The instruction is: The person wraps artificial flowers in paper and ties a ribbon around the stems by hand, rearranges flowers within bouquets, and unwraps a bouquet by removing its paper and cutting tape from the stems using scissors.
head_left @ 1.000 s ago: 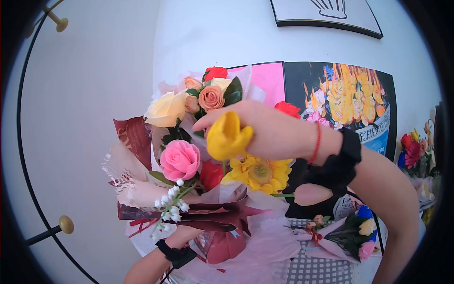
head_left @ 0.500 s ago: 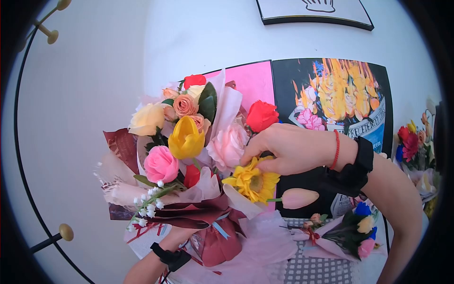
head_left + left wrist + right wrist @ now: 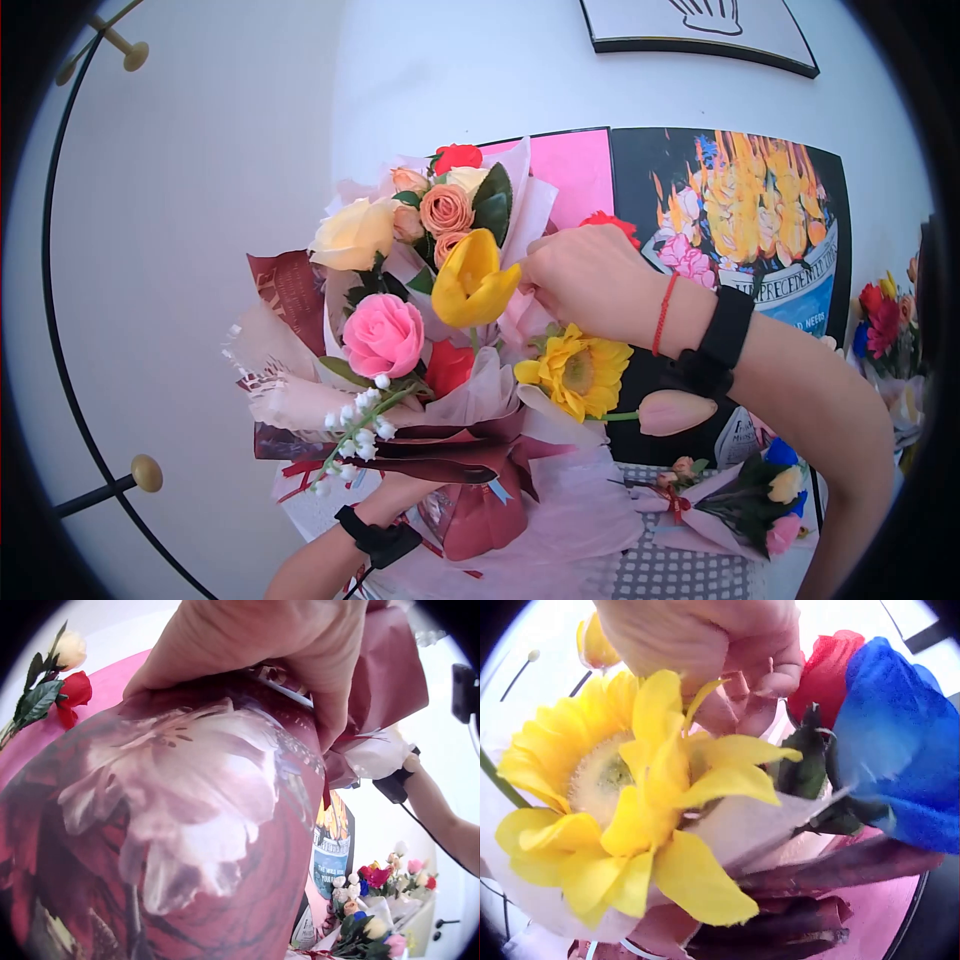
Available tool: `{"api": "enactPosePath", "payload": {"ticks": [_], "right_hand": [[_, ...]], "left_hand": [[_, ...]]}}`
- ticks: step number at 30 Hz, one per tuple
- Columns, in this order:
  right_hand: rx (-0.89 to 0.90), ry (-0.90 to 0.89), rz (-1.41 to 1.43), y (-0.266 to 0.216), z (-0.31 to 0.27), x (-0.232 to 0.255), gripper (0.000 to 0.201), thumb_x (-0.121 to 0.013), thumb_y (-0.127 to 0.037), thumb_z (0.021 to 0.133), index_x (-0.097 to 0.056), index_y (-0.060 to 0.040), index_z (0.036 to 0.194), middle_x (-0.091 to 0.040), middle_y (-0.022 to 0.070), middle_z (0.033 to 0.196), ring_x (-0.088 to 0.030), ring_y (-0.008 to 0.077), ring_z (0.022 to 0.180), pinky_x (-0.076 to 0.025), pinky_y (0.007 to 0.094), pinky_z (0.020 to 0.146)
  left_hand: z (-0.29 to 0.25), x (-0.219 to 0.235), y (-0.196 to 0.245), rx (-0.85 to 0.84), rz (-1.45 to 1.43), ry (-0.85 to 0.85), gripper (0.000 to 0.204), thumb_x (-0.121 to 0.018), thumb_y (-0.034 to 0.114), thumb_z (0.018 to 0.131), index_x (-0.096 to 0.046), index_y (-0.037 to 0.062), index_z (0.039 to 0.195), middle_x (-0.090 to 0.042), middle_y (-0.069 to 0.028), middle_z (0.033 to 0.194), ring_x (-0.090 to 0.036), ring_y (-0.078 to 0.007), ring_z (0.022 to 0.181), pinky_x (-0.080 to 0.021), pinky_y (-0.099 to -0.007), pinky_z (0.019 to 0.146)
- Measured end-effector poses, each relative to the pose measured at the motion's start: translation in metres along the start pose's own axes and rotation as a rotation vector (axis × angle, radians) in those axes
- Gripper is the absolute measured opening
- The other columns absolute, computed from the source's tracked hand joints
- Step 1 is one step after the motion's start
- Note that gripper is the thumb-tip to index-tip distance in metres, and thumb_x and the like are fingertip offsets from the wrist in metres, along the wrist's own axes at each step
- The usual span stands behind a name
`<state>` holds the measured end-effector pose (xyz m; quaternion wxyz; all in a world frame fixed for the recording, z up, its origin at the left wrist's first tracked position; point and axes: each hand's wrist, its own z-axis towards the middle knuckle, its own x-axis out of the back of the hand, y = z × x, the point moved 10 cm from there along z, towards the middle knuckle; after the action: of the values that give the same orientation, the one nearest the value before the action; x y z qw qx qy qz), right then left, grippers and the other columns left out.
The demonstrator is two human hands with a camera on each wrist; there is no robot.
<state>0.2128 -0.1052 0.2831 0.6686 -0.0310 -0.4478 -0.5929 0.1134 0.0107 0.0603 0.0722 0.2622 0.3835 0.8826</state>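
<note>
A large bouquet in maroon and pale pink wrap (image 3: 483, 523) fills the centre of the head view. My left hand (image 3: 398, 496) grips its gathered neck from behind; the left wrist view shows fingers (image 3: 255, 634) curled over the printed maroon wrap. My right hand (image 3: 600, 285) is among the blooms, just right of the yellow tulip (image 3: 470, 285) and above the sunflower (image 3: 578, 372). A pale pink rose (image 3: 521, 322) lies partly hidden below its fingers. In the right wrist view, my right hand (image 3: 712, 660) has bent fingers behind the sunflower (image 3: 600, 784); whether they pinch anything is hidden.
A small bouquet (image 3: 735, 508) lies on the checked cloth (image 3: 680, 572) at lower right. A dark flower poster (image 3: 640, 160) stands behind, and more flowers (image 3: 882, 325) are at far right. A black rack with wooden knobs (image 3: 147, 473) is on the left. A pale pink tulip (image 3: 677, 412) sticks out rightward.
My right hand has risen from the sunflower to beside the yellow tulip, now covering much of the pale pink rose. The head view has shifted slightly. My left hand keeps its grip.
</note>
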Motion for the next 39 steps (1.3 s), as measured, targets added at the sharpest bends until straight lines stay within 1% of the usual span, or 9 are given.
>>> {"api": "enactPosePath", "payload": {"ticks": [5,12,15,26,28,32,35,38,39], "right_hand": [[0.055,0.197,-0.097,-0.011,0.012,0.028,0.021,-0.062,-0.011,0.065,-0.056,-0.0072,0.085,-0.059,0.0103,0.077,-0.059,0.0297,0.071,-0.046,0.0389,0.059],[-0.016,0.173,0.482,-0.010,0.029,0.017,0.019,-0.051,-0.011,0.077,-0.048,0.0053,0.087,-0.058,0.0237,0.071,-0.059,0.0363,0.064,-0.048,0.0416,0.058],[-0.360,-0.179,1.068,-0.008,0.029,-0.031,0.035,-0.055,-0.024,0.084,-0.048,0.0033,0.105,-0.058,0.0077,0.081,-0.059,0.0109,0.065,-0.049,0.0233,0.049],[-0.233,-0.174,0.969,-0.019,0.035,-0.040,0.019,-0.054,-0.017,0.080,-0.060,0.0016,0.082,-0.058,0.0082,0.064,-0.059,0.0150,0.054,-0.048,0.0273,0.050],[0.183,0.049,0.813,-0.045,0.037,0.004,0.018,-0.053,-0.016,0.080,-0.059,0.0005,0.079,-0.057,0.0096,0.060,-0.058,0.0164,0.052,-0.048,0.0294,0.051],[-0.218,-0.267,0.905,-0.019,0.033,-0.024,0.016,-0.052,-0.008,0.082,-0.059,-0.0011,0.094,-0.058,0.0035,0.068,-0.057,0.0104,0.063,-0.048,0.0259,0.056],[-0.324,-0.151,0.745,0.009,0.027,-0.010,0.019,-0.052,-0.012,0.082,-0.059,-0.0003,0.096,-0.057,0.0047,0.069,-0.054,0.0097,0.061,-0.046,0.0252,0.056],[-0.191,0.003,0.592,0.023,0.019,0.011,0.025,-0.052,-0.018,0.079,-0.060,0.0052,0.085,-0.060,0.0143,0.064,-0.060,0.0221,0.057,-0.048,0.0325,0.056],[-0.194,-0.131,0.491,0.020,0.012,0.009,0.028,-0.057,-0.018,0.080,-0.059,0.0012,0.100,-0.059,0.0061,0.076,-0.055,0.0143,0.063,-0.045,0.0278,0.062]], "left_hand": [[0.001,-0.003,0.017,0.110,0.335,0.003,0.053,-0.067,0.000,0.074,-0.043,-0.0013,0.121,-0.051,-0.0114,0.119,-0.052,-0.0194,0.105,-0.045,-0.0304,0.088],[0.003,-0.004,0.019,-0.025,-0.184,-0.017,0.044,-0.070,0.016,0.074,-0.055,0.0048,0.114,-0.058,-0.0064,0.111,-0.055,-0.0154,0.099,-0.043,-0.0297,0.087],[0.001,-0.001,0.015,0.028,-0.279,0.028,0.045,-0.071,0.016,0.073,-0.055,0.0038,0.112,-0.059,-0.0057,0.108,-0.056,-0.0135,0.095,-0.044,-0.0286,0.085],[0.003,-0.002,0.011,0.022,-0.263,0.012,0.049,-0.075,0.017,0.069,-0.055,0.0024,0.111,-0.059,-0.0053,0.107,-0.055,-0.0131,0.093,-0.044,-0.0287,0.082],[0.003,-0.002,0.012,0.021,-0.283,0.016,0.049,-0.075,0.017,0.069,-0.055,0.0026,0.112,-0.059,-0.0051,0.107,-0.055,-0.0131,0.093,-0.044,-0.0287,0.082],[0.002,0.000,0.009,0.078,-0.276,0.028,0.049,-0.075,0.017,0.069,-0.054,0.0027,0.112,-0.059,-0.0044,0.106,-0.055,-0.0131,0.093,-0.044,-0.0284,0.083],[0.001,0.000,0.002,0.139,-0.294,0.040,0.047,-0.075,0.016,0.069,-0.055,0.0027,0.110,-0.059,-0.0039,0.104,-0.055,-0.0127,0.092,-0.044,-0.0281,0.082],[0.002,-0.001,-0.002,0.132,-0.325,0.037,0.046,-0.075,0.016,0.069,-0.055,0.0028,0.108,-0.059,-0.0037,0.103,-0.054,-0.0123,0.091,-0.044,-0.0275,0.081],[0.003,-0.001,-0.006,0.131,-0.323,0.034,0.046,-0.075,0.016,0.069,-0.055,0.0028,0.108,-0.059,-0.0037,0.103,-0.054,-0.0123,0.091,-0.044,-0.0275,0.081]]}}
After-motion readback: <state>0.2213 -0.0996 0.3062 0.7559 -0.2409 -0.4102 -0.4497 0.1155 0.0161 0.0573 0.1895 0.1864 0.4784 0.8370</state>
